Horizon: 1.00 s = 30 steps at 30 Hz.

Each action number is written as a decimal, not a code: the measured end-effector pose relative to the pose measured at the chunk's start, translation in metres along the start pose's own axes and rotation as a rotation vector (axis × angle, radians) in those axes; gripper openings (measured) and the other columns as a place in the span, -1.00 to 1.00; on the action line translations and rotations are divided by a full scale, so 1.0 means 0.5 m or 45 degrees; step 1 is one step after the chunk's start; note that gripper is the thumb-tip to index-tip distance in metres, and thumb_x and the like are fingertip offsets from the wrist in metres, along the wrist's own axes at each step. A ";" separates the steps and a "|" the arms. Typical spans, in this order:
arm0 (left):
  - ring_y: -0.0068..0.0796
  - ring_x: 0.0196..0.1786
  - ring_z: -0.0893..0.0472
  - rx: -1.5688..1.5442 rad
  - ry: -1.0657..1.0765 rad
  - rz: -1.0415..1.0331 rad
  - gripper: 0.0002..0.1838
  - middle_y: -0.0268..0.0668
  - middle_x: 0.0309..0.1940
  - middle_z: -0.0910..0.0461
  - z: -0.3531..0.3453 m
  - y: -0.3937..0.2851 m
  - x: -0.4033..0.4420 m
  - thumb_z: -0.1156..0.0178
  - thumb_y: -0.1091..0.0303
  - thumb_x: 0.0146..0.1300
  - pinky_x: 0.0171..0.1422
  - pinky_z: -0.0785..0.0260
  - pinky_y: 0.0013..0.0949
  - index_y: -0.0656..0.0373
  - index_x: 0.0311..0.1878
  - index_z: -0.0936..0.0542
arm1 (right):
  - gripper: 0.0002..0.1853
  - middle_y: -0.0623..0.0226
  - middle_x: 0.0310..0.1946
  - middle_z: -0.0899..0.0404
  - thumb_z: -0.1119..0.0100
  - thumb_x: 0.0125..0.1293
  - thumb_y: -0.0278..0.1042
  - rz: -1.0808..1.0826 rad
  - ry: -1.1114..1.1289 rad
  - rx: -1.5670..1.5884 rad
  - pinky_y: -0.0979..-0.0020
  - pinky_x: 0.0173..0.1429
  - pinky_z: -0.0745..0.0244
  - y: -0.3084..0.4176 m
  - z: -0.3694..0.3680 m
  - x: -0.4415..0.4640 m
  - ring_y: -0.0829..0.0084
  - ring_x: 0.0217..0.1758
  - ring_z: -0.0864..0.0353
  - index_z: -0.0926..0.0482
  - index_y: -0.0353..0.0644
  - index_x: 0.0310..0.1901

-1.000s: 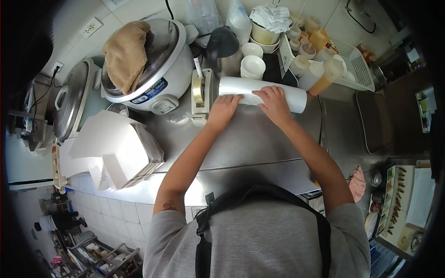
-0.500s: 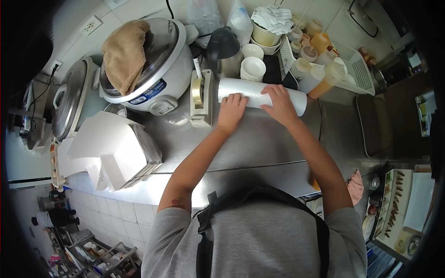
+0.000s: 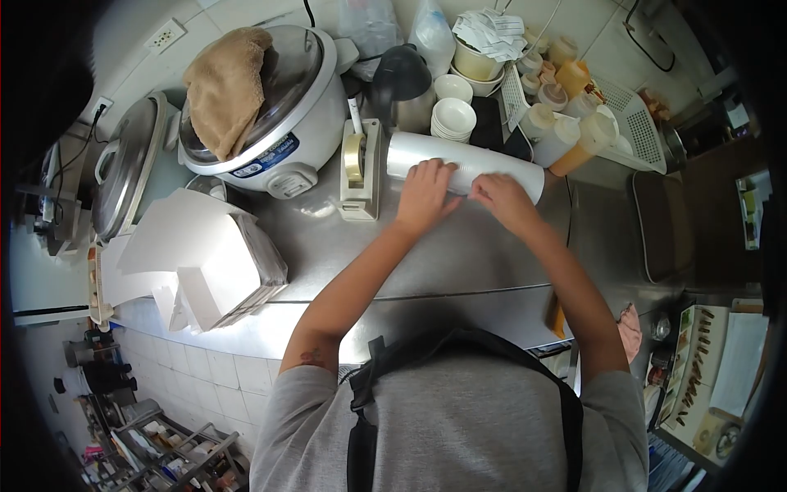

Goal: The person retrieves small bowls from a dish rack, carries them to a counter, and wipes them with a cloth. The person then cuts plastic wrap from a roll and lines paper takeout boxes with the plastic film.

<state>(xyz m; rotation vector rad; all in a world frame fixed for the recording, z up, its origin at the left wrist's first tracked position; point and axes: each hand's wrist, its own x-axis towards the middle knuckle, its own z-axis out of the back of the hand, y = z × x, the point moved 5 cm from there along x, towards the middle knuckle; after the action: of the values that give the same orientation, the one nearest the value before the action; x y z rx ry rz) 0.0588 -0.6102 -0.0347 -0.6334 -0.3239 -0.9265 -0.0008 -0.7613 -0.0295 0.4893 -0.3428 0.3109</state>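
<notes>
A shiny whitish roll of plastic (image 3: 518, 170) lies crosswise on the steel counter (image 3: 393, 262). My left hand (image 3: 426, 190) rests on the roll's near side, left of its middle, with its fingers on the plastic and the thumb apart. Just to the right, my right hand (image 3: 502, 199) has its fingers curled together at the roll's near edge; whether they pinch the plastic is too small to tell. A tape dispenser (image 3: 359, 176) stands left of the roll, close to my left hand.
A rice cooker (image 3: 270, 123) with a brown cloth (image 3: 227, 90) stands back left, above a stack of white cartons (image 3: 197, 254). Behind the roll are white bowls (image 3: 453, 120), a dark-lidded jug (image 3: 403, 90), and sauce bottles (image 3: 556, 141) by a white basket (image 3: 635, 131).
My left hand has moved right along the roll. My right hand has drawn down to the roll's near edge, and its fingers have curled in. The roll has stayed in about the same place.
</notes>
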 end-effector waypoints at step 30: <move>-0.23 0.03 -0.59 -2.000 -0.348 1.662 -0.61 -0.15 0.08 -0.53 0.090 -0.129 -0.528 0.12 0.17 0.44 0.13 -0.48 -0.18 0.15 0.19 -0.43 | -0.55 0.07 -0.26 -0.65 -0.11 0.06 -0.58 -0.668 0.319 0.382 0.28 -0.14 -0.50 0.305 0.111 -0.415 0.14 -0.30 -0.61 -0.67 -0.01 0.01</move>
<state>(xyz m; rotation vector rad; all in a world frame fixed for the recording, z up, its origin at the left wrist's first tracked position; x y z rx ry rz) -0.1446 -0.4418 -0.1125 -2.0535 0.6781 0.4004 -0.2565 -0.7046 -0.0031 0.8036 0.0849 -0.0912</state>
